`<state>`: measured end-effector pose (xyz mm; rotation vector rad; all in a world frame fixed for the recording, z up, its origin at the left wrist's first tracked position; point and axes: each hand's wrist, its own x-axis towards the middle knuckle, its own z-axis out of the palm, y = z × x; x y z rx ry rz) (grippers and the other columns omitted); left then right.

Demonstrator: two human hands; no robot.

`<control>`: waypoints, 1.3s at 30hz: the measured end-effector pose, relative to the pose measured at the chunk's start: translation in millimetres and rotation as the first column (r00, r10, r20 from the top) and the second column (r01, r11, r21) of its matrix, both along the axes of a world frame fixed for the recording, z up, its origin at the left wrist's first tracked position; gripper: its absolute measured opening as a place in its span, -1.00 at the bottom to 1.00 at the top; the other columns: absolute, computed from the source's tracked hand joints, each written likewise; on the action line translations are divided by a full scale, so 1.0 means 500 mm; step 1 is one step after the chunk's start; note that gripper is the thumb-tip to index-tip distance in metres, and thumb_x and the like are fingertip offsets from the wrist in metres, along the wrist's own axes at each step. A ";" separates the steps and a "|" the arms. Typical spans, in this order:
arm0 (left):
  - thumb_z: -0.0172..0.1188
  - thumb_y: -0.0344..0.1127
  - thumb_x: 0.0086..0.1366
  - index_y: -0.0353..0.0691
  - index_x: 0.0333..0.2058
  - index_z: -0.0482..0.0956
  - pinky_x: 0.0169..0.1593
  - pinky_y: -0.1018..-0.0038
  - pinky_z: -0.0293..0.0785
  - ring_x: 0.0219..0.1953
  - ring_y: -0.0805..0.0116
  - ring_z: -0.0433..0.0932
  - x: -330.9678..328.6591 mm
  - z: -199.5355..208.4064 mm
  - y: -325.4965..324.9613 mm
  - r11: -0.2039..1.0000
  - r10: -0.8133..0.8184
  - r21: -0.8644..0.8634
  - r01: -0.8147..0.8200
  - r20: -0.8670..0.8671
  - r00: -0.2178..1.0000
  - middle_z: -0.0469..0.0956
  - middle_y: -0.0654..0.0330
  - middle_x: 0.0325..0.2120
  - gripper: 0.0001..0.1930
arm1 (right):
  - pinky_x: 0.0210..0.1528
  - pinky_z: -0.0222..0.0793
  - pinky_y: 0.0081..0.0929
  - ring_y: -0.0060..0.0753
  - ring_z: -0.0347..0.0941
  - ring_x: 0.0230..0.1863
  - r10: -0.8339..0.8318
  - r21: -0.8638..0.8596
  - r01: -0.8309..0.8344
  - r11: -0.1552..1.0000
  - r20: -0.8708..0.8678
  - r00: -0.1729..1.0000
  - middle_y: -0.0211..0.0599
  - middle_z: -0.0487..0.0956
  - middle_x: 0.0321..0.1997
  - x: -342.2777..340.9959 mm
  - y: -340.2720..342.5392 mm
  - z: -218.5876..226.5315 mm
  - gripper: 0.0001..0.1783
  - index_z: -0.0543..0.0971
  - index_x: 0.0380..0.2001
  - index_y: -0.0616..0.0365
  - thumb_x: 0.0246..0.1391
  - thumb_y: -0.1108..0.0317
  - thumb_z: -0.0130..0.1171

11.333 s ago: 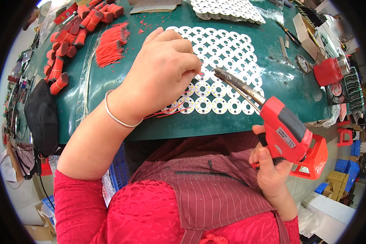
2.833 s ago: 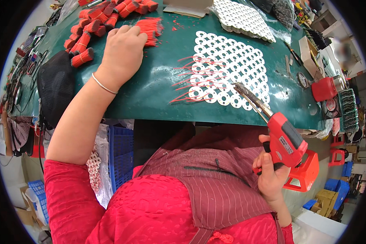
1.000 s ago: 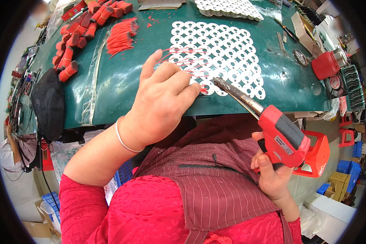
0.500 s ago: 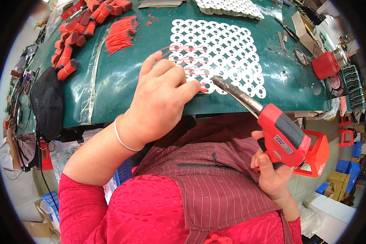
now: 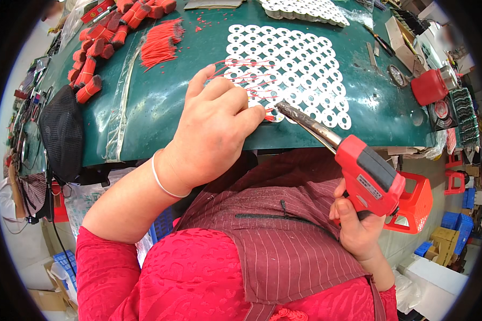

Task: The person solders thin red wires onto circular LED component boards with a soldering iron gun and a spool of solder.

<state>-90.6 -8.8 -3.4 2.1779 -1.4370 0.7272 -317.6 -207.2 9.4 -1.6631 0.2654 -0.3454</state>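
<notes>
Ring-board panel (image 5: 298, 67), a sheet of joined white discs, lies flat on the green table (image 5: 391, 120) before the person, and every place here is told from it. To its near right, the red soldering gun (image 5: 370, 174) slants in, its handle wrapped by the right hand (image 5: 353, 230). Off its near left corner, the left hand (image 5: 217, 120) bends down, thumb and finger apparently pinching short red wires (image 5: 269, 116) at that corner. Less than three seconds ago this hand was by the loose wire pile (image 5: 160, 45), beyond the panel's far left side; now it is back at the rings. Compared with half a second ago, the iron tip (image 5: 281, 108) sits slightly closer to the wire ends. Contact cannot be told. This suggests fresh wires are being joined at the nearest row, past rows already wired.
</notes>
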 end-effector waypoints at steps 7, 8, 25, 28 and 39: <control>0.29 -0.46 0.01 -0.06 -0.38 0.67 0.22 0.04 0.35 -0.32 0.29 0.49 -0.001 0.000 0.000 1.000 0.006 0.003 -0.006 0.010 1.000 0.42 0.32 -0.53 -0.83 | -0.30 0.46 -0.62 -0.64 0.49 -0.37 -0.016 -0.007 0.016 1.000 0.036 0.999 -0.23 0.62 -0.11 0.012 0.006 0.006 -0.67 0.49 0.03 0.33 0.21 0.54 0.25; 0.29 -0.46 0.01 -0.06 -0.38 0.67 0.22 0.04 0.35 -0.32 0.29 0.49 -0.001 0.000 0.000 1.000 0.006 -0.002 -0.006 0.011 1.000 0.42 0.32 -0.53 -0.83 | -0.36 0.47 -0.57 -0.60 0.46 -0.40 0.044 -0.093 -0.042 0.995 0.028 0.999 -0.18 0.56 -0.10 0.010 -0.002 0.000 -0.57 0.38 0.14 0.32 0.25 0.51 0.20; 0.18 -0.37 0.08 -0.06 -0.38 0.64 0.29 -0.03 0.22 -0.23 0.27 0.48 0.001 -0.008 0.001 1.000 -0.004 0.023 0.003 0.024 1.000 0.43 0.30 -0.47 -0.88 | -0.29 0.46 -0.60 -0.64 0.46 -0.35 0.012 0.018 -0.013 1.000 0.052 0.999 -0.09 0.61 0.07 0.006 0.002 0.000 -0.60 0.48 0.12 0.31 0.22 0.55 0.22; 0.18 -0.37 0.09 -0.08 -0.37 0.64 0.30 -0.04 0.20 -0.21 0.27 0.48 0.001 -0.008 0.001 1.000 -0.004 0.028 0.004 0.026 1.000 0.45 0.30 -0.44 -0.88 | -0.29 0.45 -0.63 -0.67 0.45 -0.35 0.006 0.041 -0.009 0.999 0.063 0.998 -0.08 0.58 0.12 0.003 0.000 -0.001 -0.55 0.43 0.17 0.31 0.23 0.55 0.21; 0.27 -0.46 0.02 -0.13 -0.38 0.66 0.32 0.07 0.24 -0.20 0.30 0.53 -0.009 0.006 -0.005 0.999 -0.025 -0.039 0.027 0.062 0.998 0.48 0.32 -0.47 -0.85 | -0.31 0.47 -0.62 -0.65 0.47 -0.38 -0.001 0.006 0.000 1.000 0.084 0.996 -0.04 0.58 0.10 -0.002 -0.007 -0.001 -0.54 0.41 0.17 0.31 0.22 0.53 0.20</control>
